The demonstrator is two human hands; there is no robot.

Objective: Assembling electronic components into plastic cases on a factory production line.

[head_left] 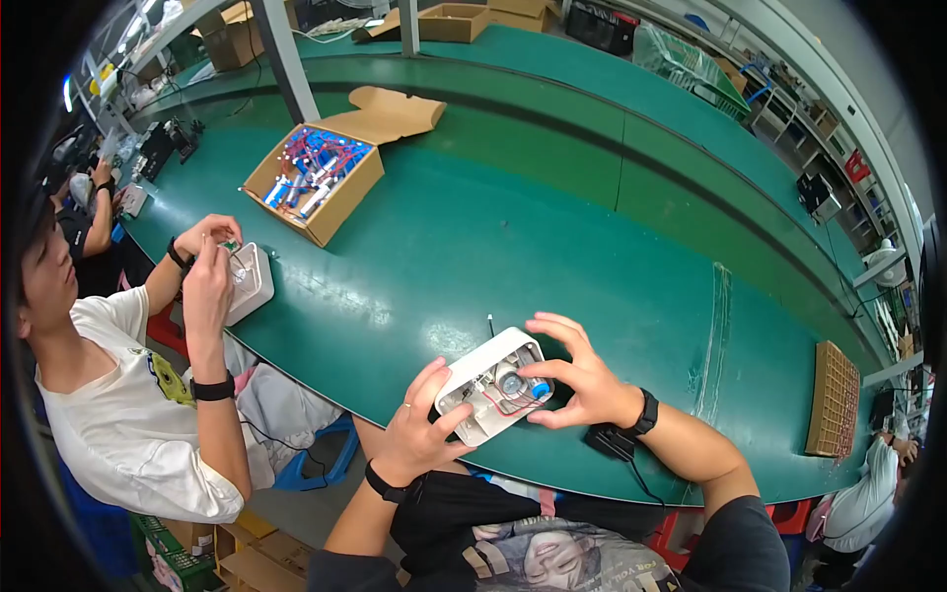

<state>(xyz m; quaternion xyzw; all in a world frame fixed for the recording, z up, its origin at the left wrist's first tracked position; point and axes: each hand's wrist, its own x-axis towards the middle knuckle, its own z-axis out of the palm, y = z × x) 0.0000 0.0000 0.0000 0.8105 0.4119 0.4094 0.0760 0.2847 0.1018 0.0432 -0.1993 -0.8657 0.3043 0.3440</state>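
A white plastic housing (490, 347), an open box shape with rounded corners, is tilted in front of me above the green table. My left hand (419, 434) grips its left end, thumb on the near side and fingers along the wall. My right hand (582, 380) is around its right end, with one finger reaching in beside a round, clear-faced part (510, 383) and the thumb at the near edge. Between that finger and thumb lies a blue cylindrical battery (541, 391). Thin red wires (498, 402) run inside the housing.
A cardboard box (340, 202) full of blue batteries with wires stands at the back left. A co-worker on my left handles a similar white housing (258, 281). A black adapter (610, 442) with a cable lies beside my right wrist. A brown gridded tray (834, 400) is far right.
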